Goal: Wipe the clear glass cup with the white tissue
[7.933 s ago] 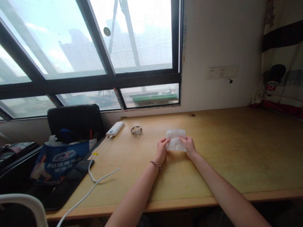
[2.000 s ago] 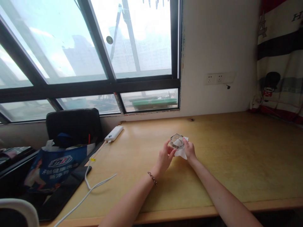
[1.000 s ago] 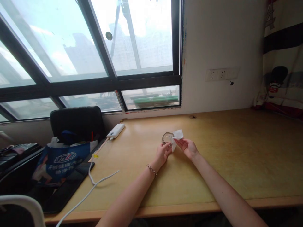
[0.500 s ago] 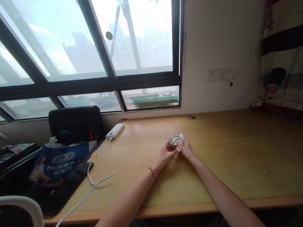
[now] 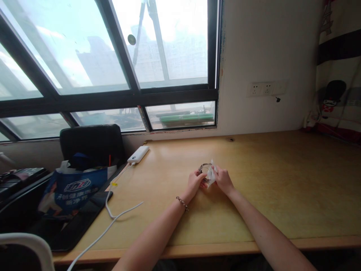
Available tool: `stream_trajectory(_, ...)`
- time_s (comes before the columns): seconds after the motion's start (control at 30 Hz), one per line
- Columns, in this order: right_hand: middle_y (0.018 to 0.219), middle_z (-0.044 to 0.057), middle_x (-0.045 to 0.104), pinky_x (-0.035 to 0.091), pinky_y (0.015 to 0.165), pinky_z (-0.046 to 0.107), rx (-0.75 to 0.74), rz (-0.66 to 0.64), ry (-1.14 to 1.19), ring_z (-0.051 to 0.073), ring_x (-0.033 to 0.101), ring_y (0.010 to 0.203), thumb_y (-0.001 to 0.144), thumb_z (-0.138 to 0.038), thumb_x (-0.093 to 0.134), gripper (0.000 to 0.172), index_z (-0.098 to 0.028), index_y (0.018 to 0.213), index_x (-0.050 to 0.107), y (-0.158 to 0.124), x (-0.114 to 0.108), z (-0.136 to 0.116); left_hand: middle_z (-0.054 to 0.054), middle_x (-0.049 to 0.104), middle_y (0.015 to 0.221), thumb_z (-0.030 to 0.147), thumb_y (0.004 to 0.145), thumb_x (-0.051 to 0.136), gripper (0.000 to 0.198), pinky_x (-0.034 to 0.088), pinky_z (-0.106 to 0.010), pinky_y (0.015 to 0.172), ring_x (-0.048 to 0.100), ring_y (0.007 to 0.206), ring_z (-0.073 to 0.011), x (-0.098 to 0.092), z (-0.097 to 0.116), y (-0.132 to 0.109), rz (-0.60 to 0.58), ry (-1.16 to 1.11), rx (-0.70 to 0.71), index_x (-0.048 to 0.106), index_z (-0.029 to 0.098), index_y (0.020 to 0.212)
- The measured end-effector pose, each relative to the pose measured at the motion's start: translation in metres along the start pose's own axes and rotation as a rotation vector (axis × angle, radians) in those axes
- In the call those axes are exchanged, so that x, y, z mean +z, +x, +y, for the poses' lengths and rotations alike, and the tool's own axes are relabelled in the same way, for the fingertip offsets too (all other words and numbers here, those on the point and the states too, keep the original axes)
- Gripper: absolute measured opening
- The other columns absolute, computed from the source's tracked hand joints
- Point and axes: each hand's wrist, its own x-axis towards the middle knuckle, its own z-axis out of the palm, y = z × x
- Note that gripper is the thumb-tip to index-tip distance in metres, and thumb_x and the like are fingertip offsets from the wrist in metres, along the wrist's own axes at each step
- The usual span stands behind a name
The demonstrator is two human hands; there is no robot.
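Observation:
Over the middle of the wooden table, my left hand (image 5: 195, 181) grips a small round glassy dish (image 5: 205, 168) with a dark, shiny, patterned rim, its thumb reaching over the near side. It looks like an ashtray, but its exact kind is too small to tell. The dish is tilted, so its round face shows. My right hand (image 5: 223, 178) is closed on a crumpled white tissue (image 5: 210, 177) and presses it against the dish's right side. Fingers and tissue hide part of the dish.
On the table's (image 5: 282, 188) left side lies a white power bank (image 5: 138, 154) with a white cable (image 5: 108, 210) running to the front edge. Beyond that edge are a black chair (image 5: 91, 141) and a blue bag (image 5: 72, 192). Sockets (image 5: 261, 89) are on the wall.
The dish has been tipped so its round face shows more. My right hand has shifted a little right and up with the tissue. The whole view has moved slightly.

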Motion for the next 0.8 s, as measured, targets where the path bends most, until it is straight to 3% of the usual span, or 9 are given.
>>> stream_trajectory(0.1,0.049,0.001,0.055,0.034,0.047,0.022,0.016,-0.041,0.125,0.013,0.05,0.045,0.083,-0.04,0.035,0.033,-0.017,0.076,0.058,0.0,-0.001,-0.002,0.001,0.055,0.046,0.034,0.068,0.056,0.02,0.036,-0.02,0.033,0.047,0.032,-0.0102,-0.002,-0.002,0.002,0.007,-0.057,0.011,0.052,0.014,0.066)
stream_trajectory(0.2,0.044,-0.002,0.051,0.033,0.04,0.021,0.142,-0.091,0.289,0.011,0.047,0.039,0.079,-0.046,0.041,0.034,-0.017,0.068,0.056,0.002,0.004,0.0,0.002,0.052,0.045,0.039,0.068,0.057,0.026,0.032,-0.019,0.032,0.042,0.031,-0.0077,-0.003,-0.003,0.003,0.026,-0.092,0.017,0.052,0.014,0.065)
stream_trajectory(0.3,0.046,-0.004,0.053,0.034,0.035,0.02,0.271,-0.203,0.442,0.011,0.046,0.034,0.074,-0.045,0.047,0.031,-0.016,0.074,0.055,0.005,0.009,0.004,0.003,0.049,0.045,0.043,0.068,0.058,0.031,0.028,-0.018,0.032,0.038,0.032,-0.0057,-0.003,-0.003,0.003,0.01,-0.086,0.033,0.053,0.013,0.065)
stream_trajectory(0.4,0.051,-0.004,0.056,0.034,0.032,0.02,0.292,-0.276,0.486,0.01,0.047,0.032,0.073,-0.042,0.048,0.029,-0.016,0.084,0.054,0.004,0.011,0.006,0.004,0.048,0.048,0.045,0.067,0.059,0.033,0.025,-0.017,0.033,0.035,0.035,-0.0045,-0.002,-0.002,0.002,-0.006,-0.05,0.055,0.056,0.012,0.07)
stream_trajectory(0.5,0.048,-0.003,0.055,0.031,0.028,0.02,0.274,-0.237,0.425,0.011,0.046,0.028,0.075,-0.042,0.045,0.029,-0.016,0.085,0.055,0.0,0.012,0.006,0.003,0.05,0.053,0.045,0.066,0.061,0.034,0.026,-0.017,0.036,0.039,0.041,-0.0055,-0.001,-0.001,0.001,-0.009,-0.006,0.085,0.058,0.012,0.076)
stream_trajectory(0.63,0.043,-0.002,0.054,0.031,0.028,0.021,0.331,-0.153,0.396,0.012,0.046,0.027,0.076,-0.043,0.042,0.031,-0.016,0.081,0.055,-0.001,0.014,0.006,0.0,0.056,0.063,0.04,0.065,0.064,0.031,0.037,-0.017,0.047,0.048,0.053,-0.0089,0.003,0.002,0.0,0.012,-0.005,0.183,0.057,0.013,0.08)
stream_trajectory(0.8,0.035,-0.003,0.049,0.032,0.029,0.021,0.428,-0.068,0.357,0.013,0.046,0.027,0.077,-0.044,0.039,0.031,-0.017,0.069,0.053,0.001,0.015,0.008,-0.005,0.063,0.087,0.03,0.058,0.071,0.043,0.045,-0.022,0.065,0.057,0.075,-0.0154,0.008,0.004,-0.003,-0.088,-0.021,0.221,0.057,0.016,0.096)
